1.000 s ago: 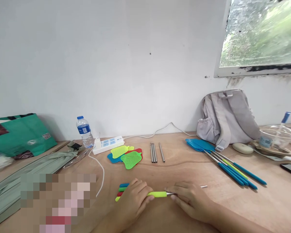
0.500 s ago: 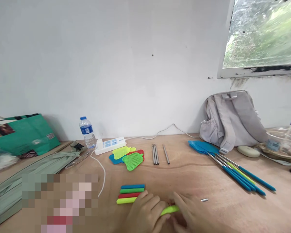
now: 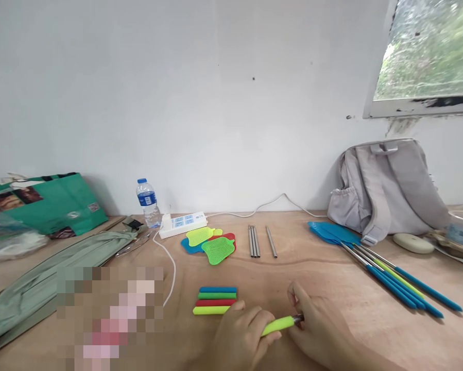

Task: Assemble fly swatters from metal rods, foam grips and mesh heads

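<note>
My left hand (image 3: 244,330) is closed around a yellow-green handle (image 3: 279,325), a soft-looking tube. A short length of metal rod (image 3: 298,318) sticks out of its right end. Curled fingers of my right hand (image 3: 318,322) close on that rod and hide its far end. Just beyond my left hand lie a blue handle (image 3: 218,290), a green handle (image 3: 217,296), a red handle (image 3: 216,303) and another yellow handle (image 3: 211,310), side by side. Farther back are several metal rods (image 3: 255,242) and a pile of fly swatter heads, a green one (image 3: 218,251) on top.
Long-handled fly swatters with blue heads (image 3: 331,233) lie at right before a grey backpack (image 3: 389,190). Behind the pile stand a white power strip (image 3: 183,223) and a water bottle (image 3: 148,203). A green bag (image 3: 61,203) sits far left; a pixelated patch covers the front left.
The view has shifted slightly right. My right hand has moved from the yellow-green handle onto the metal rod; the rod's tip, seen beyond that hand before, is now covered.
</note>
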Tool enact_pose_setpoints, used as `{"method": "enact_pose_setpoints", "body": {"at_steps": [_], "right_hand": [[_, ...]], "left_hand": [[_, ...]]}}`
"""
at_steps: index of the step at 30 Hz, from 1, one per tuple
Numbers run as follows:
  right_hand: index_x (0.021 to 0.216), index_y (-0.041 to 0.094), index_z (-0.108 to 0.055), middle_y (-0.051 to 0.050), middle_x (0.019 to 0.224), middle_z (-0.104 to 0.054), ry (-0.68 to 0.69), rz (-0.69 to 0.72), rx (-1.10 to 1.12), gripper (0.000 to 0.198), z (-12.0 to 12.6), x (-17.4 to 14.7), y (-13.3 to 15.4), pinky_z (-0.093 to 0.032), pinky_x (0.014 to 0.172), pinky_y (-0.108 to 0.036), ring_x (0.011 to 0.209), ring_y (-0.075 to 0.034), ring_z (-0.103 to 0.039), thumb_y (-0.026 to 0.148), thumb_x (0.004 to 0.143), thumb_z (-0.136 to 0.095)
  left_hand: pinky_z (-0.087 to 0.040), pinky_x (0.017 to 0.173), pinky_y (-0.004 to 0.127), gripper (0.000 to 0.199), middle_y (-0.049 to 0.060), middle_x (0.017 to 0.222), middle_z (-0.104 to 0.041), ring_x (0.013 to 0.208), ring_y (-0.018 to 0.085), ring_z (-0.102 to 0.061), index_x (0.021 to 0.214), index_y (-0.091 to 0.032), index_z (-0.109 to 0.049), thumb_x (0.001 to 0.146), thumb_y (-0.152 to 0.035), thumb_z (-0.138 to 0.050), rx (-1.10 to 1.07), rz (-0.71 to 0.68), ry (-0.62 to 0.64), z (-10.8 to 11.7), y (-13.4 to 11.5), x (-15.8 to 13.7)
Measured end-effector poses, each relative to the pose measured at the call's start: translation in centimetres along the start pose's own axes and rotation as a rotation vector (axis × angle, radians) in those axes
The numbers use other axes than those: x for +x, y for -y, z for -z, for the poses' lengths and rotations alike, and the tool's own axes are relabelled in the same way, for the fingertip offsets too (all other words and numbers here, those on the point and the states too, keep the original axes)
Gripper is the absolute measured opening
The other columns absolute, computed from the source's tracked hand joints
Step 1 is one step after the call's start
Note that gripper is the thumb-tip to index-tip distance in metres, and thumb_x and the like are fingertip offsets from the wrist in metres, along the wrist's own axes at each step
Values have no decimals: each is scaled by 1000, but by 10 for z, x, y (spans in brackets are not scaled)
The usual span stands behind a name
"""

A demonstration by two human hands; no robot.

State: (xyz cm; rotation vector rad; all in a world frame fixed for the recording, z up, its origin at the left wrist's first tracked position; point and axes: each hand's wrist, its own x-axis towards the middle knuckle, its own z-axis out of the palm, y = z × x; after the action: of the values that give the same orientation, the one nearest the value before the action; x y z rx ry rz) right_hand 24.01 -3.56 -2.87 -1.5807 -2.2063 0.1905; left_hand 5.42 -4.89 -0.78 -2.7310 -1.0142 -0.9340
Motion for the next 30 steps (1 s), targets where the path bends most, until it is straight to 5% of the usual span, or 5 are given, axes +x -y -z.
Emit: {"method": "enact_pose_setpoints", "body": {"at_steps": [12,18,20,24,30], "right_hand": [[82,22,-29,8,49,-44,-76,43,93,31,-2,-9,11,-20,46,-23,44,-13,-45,13,57,-43],[86,23,-30,6,60,-49,-14,107,209,32,-2,-9,9,-28,51,-22,54,-13,-48,9,60,-41],[84,23,-30,7,57,-46,67,100,274,30,-2,-8,8,-28,49,-21,52,-12,-47,8,60,-40],[80,23,-31,9,54,-43,144,128,276,27,1,-2,2,-26,48,-21,48,-10,-42,9,60,-43],[75,23,-31,7,57,-44,143,90,250,22,4,5,-5,-25,50,-21,51,-11,-41,9,61,-41]], "left_hand": [[-32,60,28,22,-2,69,-61,57,11,-51,82,-18,-52,88,-32,-37,54,-87,11,5,3,1],[-33,69,33,27,3,74,-58,67,16,-48,93,-18,-52,83,-40,-40,56,-145,-102,31,29,7],[-36,69,33,25,3,73,-53,69,16,-48,86,-18,-48,85,-37,-32,-57,-27,-305,38,50,2],[-42,66,29,13,2,74,-47,70,15,-49,85,-19,-41,86,-26,-29,-120,502,-663,34,106,-11],[-38,90,40,38,15,109,-51,107,25,-47,108,-11,-42,72,-3,-33,205,719,-241,8,168,-18]]}}
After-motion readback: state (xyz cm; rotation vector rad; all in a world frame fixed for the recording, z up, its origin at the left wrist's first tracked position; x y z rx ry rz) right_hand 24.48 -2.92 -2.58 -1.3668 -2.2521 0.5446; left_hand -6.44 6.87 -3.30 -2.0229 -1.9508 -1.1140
